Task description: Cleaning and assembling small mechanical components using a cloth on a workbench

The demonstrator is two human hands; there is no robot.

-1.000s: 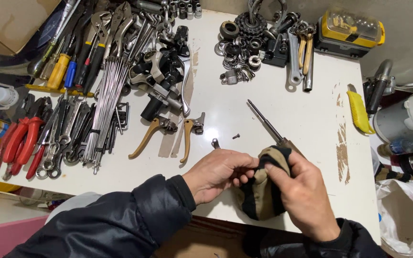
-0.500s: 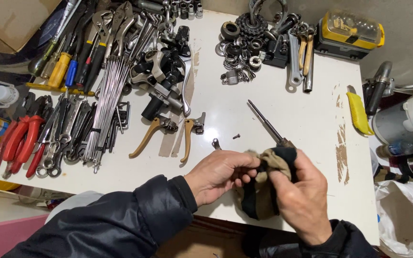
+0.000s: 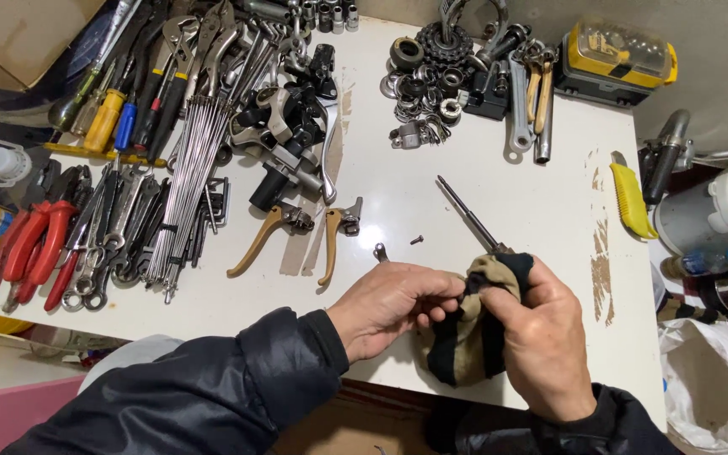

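Bare table [image 3: 507,181] ahead of hands; small screw [image 3: 416,240] and brake levers [image 3: 297,240] block left.

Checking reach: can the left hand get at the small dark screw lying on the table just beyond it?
Probably yes: the screw lies on bare table just past the left hand, nothing between, though that hand is pinching the cloth.

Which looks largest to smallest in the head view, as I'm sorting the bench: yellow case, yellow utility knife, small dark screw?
1. yellow case, at the table's far edge, so likely bigger than it appears.
2. yellow utility knife, clearly slimmer.
3. small dark screw, tiny by comparison.
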